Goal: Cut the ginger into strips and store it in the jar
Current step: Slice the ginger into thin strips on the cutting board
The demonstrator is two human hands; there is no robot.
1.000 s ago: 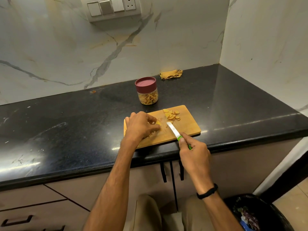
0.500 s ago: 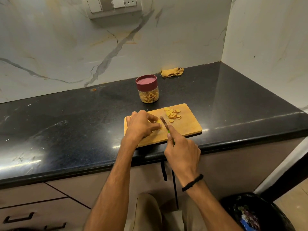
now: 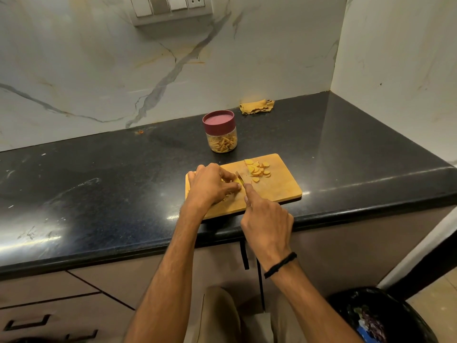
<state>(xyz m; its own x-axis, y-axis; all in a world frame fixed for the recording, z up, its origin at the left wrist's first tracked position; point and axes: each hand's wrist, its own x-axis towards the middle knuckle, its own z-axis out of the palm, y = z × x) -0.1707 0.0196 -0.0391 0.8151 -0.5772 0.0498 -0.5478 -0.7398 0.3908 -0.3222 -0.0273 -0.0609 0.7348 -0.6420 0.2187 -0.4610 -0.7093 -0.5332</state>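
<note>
A wooden cutting board [image 3: 279, 189] lies at the counter's front edge. A pile of round ginger slices [image 3: 257, 169] sits on its far middle. My left hand [image 3: 210, 185] pinches a ginger slice [image 3: 236, 181] down on the board's left half, with cut bits hidden beneath it. My right hand [image 3: 265, 219] grips a knife [image 3: 239, 178]; the blade stands against that slice, just right of my left fingertips. Behind the board stands a clear jar [image 3: 222, 142] of ginger strips with a maroon lid on.
The black stone counter [image 3: 99, 184] runs left and right, with marble walls behind and to the right. A crumpled yellow cloth [image 3: 257, 106] lies near the back wall. A black bin [image 3: 378, 318] stands on the floor at lower right. Drawers are below the counter.
My right hand has swung the knife from lying flat right of the slices to standing upright against the piece under my left fingers. My left hand stays put.
</note>
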